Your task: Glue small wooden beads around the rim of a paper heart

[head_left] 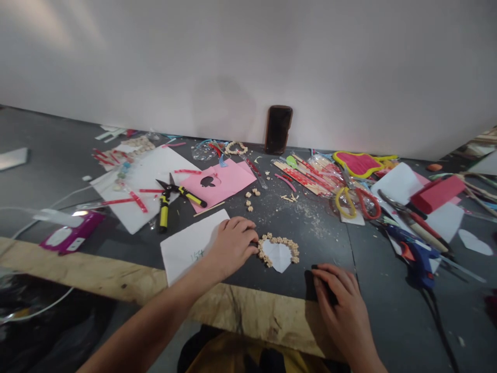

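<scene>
Small wooden flower-shaped beads (294,252) form a partial outline around a white paper heart (278,254) on the dark tabletop. My left hand (235,241) lies over the right edge of a white sheet (186,248) with handwriting on it. Its bent fingers are slightly apart, with the tips at the beads on the heart's left side. Whether a bead sits beneath those fingertips is hidden. Beside the heart to the right, my right hand (337,290) rests near the table's front edge, fingers stretched forward and holding nothing. Several loose beads (249,202) lie above the heart.
Yellow-handled pliers (165,204) lie beside pink paper (236,176) at left. A phone (278,129) leans against the back wall. Scissors (365,202), red-handled pliers (419,225) and a blue glue gun (421,259) lie at right. A purple device (72,233) stands at far left.
</scene>
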Demonstrator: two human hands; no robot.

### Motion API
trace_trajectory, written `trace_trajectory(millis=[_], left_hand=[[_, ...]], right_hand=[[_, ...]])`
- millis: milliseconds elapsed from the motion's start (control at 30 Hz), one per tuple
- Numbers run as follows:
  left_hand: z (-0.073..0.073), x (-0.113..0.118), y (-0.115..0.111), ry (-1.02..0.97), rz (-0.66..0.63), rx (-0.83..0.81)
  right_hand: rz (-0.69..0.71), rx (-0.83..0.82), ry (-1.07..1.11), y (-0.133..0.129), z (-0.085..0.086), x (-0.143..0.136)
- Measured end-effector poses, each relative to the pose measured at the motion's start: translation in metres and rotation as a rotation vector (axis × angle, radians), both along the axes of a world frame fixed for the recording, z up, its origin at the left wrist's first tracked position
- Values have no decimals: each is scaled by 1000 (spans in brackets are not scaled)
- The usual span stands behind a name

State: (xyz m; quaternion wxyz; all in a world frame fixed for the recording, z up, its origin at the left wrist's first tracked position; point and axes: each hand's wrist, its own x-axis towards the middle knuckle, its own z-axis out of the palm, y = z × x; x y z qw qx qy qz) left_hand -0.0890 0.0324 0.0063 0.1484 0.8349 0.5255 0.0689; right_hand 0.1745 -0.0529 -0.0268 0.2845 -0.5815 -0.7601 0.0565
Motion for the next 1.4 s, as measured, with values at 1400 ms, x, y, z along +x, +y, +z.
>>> trace_trajectory(millis=[1400], left_hand=[[26, 0, -4, -53, -51, 66]], right_hand=[[-11, -107, -21, 37, 25, -8]])
